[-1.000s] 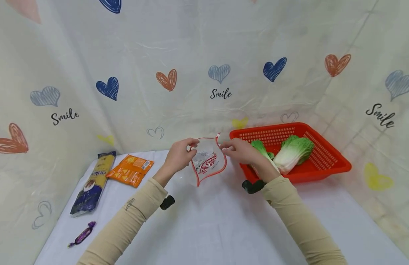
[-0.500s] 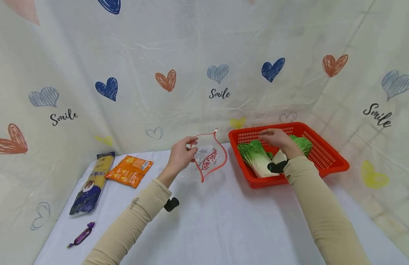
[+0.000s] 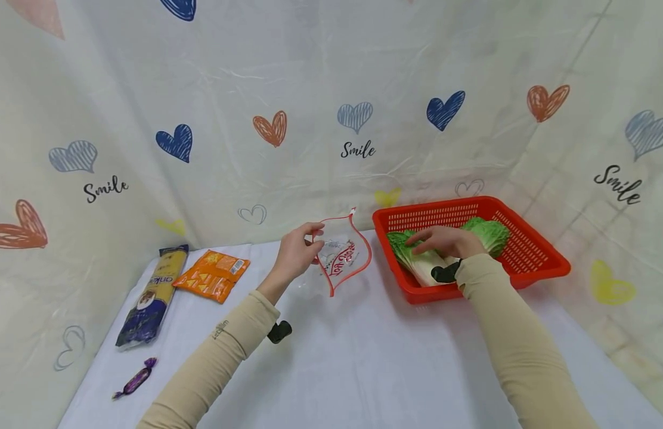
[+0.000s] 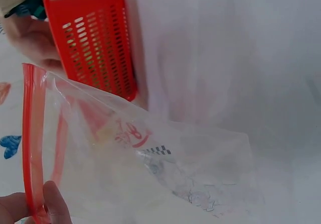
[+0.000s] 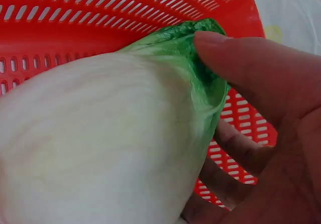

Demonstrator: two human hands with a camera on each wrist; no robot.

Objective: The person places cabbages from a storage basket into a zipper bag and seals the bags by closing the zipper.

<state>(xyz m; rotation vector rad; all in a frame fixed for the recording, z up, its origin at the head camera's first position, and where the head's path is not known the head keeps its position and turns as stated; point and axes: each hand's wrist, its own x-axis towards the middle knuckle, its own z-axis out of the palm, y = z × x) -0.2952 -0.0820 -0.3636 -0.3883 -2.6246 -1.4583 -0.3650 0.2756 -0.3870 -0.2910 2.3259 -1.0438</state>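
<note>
My left hand [image 3: 296, 253] pinches the red zip edge of a clear zip-lock bag [image 3: 342, 256], whose mouth gapes. In the left wrist view, thumb and finger hold that red strip at lower left, and the printed bag [image 4: 135, 148] stretches rightward. My right hand [image 3: 444, 239] is over a Chinese cabbage [image 3: 417, 265] in the red basket [image 3: 541, 253]. In the right wrist view the thumb lies over the green leaves of the cabbage [image 5: 100, 133]. The other fingers spread along its far side, their tips partly hidden. A second Chinese cabbage [image 3: 489, 235] lies to the right.
On the left of the white-covered table [image 3: 331, 369] lie a blue-and-yellow packet [image 3: 151, 298], an orange packet [image 3: 212, 275] and a purple wrapped candy [image 3: 135, 379]. A heart-printed curtain [image 3: 310, 71] stands behind and at both sides.
My right hand has let go of the bag's edge and moved right, then down over the left cabbage in the basket. The left hand still pinches the bag, nearly in place.
</note>
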